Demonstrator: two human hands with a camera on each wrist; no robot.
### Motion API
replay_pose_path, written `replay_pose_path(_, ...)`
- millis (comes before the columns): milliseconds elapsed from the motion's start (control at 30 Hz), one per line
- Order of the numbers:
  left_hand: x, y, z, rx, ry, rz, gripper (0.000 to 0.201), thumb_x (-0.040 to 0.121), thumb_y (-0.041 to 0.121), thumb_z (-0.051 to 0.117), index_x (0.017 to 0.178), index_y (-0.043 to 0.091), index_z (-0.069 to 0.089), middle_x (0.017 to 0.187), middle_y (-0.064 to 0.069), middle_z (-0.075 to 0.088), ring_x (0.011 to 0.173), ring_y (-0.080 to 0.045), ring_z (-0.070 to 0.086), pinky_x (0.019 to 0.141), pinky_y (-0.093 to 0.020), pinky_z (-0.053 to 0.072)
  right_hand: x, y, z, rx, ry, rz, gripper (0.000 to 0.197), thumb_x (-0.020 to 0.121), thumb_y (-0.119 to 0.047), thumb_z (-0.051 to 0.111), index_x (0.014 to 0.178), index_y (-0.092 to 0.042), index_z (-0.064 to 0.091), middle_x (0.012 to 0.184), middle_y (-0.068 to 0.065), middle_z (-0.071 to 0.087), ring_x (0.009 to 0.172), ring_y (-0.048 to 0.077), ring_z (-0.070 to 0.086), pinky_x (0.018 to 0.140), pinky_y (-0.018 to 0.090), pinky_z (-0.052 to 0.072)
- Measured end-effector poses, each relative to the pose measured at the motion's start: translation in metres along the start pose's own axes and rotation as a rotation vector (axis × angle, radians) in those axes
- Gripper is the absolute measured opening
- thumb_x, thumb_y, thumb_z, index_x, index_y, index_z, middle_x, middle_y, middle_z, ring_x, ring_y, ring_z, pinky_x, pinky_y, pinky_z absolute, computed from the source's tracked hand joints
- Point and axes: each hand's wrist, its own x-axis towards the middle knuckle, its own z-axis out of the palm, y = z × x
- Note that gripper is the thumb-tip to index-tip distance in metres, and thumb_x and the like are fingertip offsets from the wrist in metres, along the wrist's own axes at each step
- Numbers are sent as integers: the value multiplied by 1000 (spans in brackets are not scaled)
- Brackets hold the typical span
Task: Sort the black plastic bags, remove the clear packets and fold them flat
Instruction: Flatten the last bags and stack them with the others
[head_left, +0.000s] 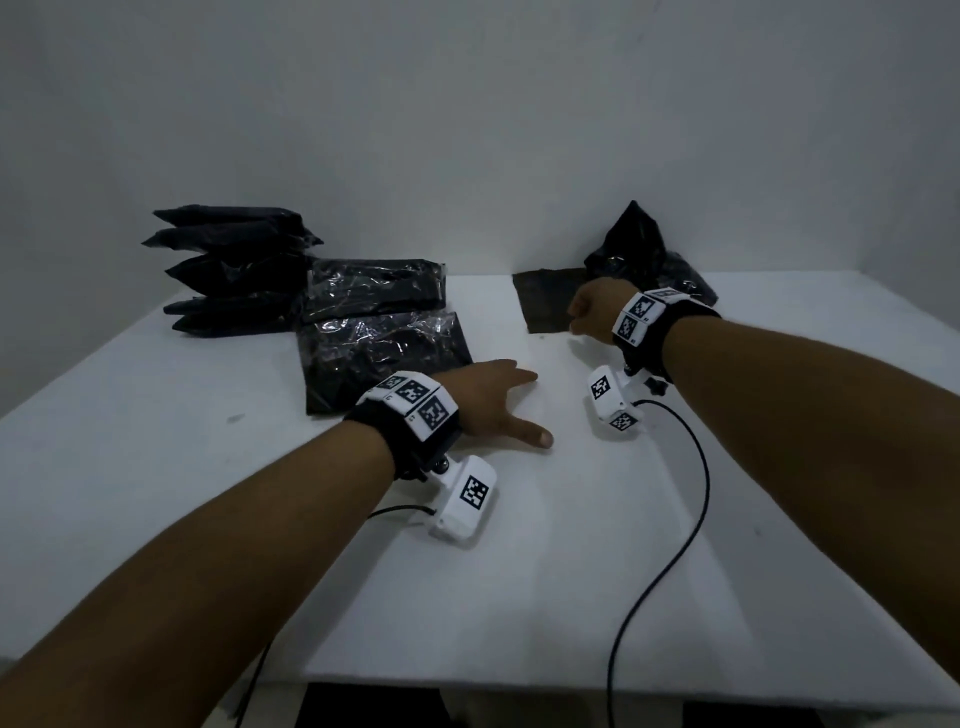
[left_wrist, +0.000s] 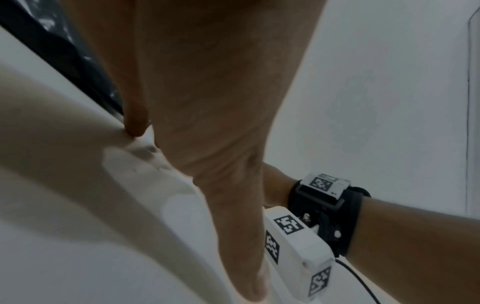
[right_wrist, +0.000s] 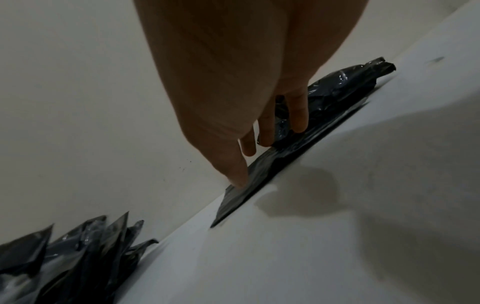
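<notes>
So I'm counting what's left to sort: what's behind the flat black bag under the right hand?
Behind the flat black bag, a crumpled black bag rises against the wall. The right hand and wrist cover its lower part, so whether more lies there cannot be seen.

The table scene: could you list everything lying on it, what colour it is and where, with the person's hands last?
stacked packets: several, count unclear, black, far left against the wall
clear-wrapped packs: two, black inside glossy film, left of centre
flat folded bag: one, black, far centre-right
crumpled bags: loose heap, black, far right by the wall
table: one, white
cables: two, black, from the wrist cameras
left hand: fingers spread, on the table
right hand: fingers on the folded bag
</notes>
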Motion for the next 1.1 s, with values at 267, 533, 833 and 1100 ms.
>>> replay_pose_path(267,17,-7,-4,96,-44,-3,104,75,73,69,158,34,20,168,6,12,153,-16,15,123,-35,13,14,2,2,-130,-75,-111,47,86,-34,74,129,-19,66,135,3,63,121,27,60,101,30,45)
replay_pose_path(533,22,-9,-2,83,-38,8,99,75,82,59,155,34,27,165,9,21,150,-17,24,123,-39,20,2,6,1,-47,17,-78,13,95,-16,57,88,-5,61,87,13,60,83,30,56,72,29,39)
replay_pose_path(833,24,-3,-18,-434,210,-47,65,90,55,64,144,24,47,146,-2,51,125,-18,52,102,-30,40,-32,1,-66,673,349,9,14,100,-21,49,90,-12,53,91,8,55,83,21,50,66,29,35)
replay_pose_path(1100,32,-8,-35,-1349,495,-94,95,87,42,74,158,26,14,145,-5,48,121,-20,47,97,-37,36,-66,-13,-79,1505,135,109,28,82,-28,57,101,-8,60,99,23,57,81,34,58,77,43,49)
